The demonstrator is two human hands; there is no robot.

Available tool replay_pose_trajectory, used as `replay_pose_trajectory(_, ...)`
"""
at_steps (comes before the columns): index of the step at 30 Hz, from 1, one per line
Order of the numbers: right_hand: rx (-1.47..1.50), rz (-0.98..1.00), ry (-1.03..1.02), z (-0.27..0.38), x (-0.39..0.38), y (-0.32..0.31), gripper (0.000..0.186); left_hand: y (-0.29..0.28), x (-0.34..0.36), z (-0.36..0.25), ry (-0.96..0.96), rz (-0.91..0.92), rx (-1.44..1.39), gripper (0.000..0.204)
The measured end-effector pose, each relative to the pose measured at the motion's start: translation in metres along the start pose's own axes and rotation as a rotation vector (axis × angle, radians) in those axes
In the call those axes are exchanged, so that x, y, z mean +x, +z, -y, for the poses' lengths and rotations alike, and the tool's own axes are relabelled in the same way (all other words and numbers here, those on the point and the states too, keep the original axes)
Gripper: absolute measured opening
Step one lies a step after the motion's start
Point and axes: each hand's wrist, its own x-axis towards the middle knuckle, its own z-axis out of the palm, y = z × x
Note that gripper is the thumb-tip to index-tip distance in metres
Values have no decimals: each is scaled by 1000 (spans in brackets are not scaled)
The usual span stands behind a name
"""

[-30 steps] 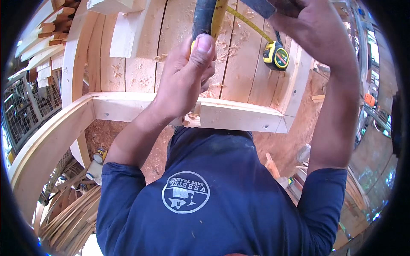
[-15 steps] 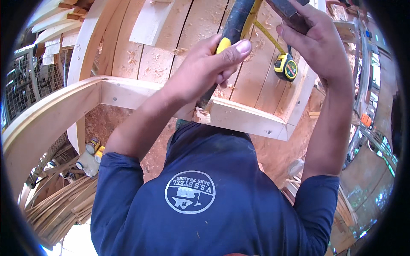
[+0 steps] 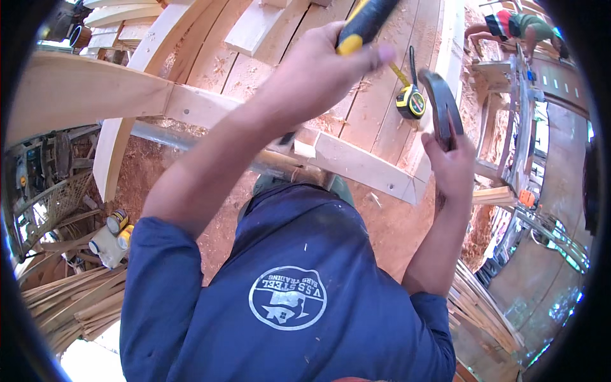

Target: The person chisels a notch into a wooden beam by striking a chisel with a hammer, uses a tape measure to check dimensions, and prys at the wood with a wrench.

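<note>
My left hand (image 3: 318, 70) is closed around a chisel (image 3: 369, 25) with a thick black and yellow handle. Part of its dark blade shows below my wrist, beside a cut notch with a raised wood chip (image 3: 305, 149) on the pale wooden rail (image 3: 369, 165). I cannot tell whether the blade touches the wood. My right hand (image 3: 453, 169) grips a claw hammer (image 3: 442, 105) close under its head, to the right of the frame's corner. A yellow and black tape measure (image 3: 411, 102), its tape partly out, lies on the planks between my hands.
Wood shavings litter the planks (image 3: 388, 121). A loose wood block (image 3: 254, 28) rests on them at the far side. Curved timber (image 3: 89, 95) extends left. Jars (image 3: 118, 221) and stacked strips (image 3: 76, 299) sit lower left. Another person (image 3: 531, 28) bends over at the upper right.
My right hand has brought the hammer down and away from the chisel's handle. My left hand still holds the chisel. The view has shifted, and another person now shows at the upper right.
</note>
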Motion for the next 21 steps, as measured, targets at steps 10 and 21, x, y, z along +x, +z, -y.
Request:
replay_pose_trajectory(10,284,191,156,-83,-65,10,48,-18,-84,50,199,190,1110,34)
replay_pose_trajectory(21,381,652,-160,-96,-46,0,57,-13,-75,61,-15,-153,1106,24)
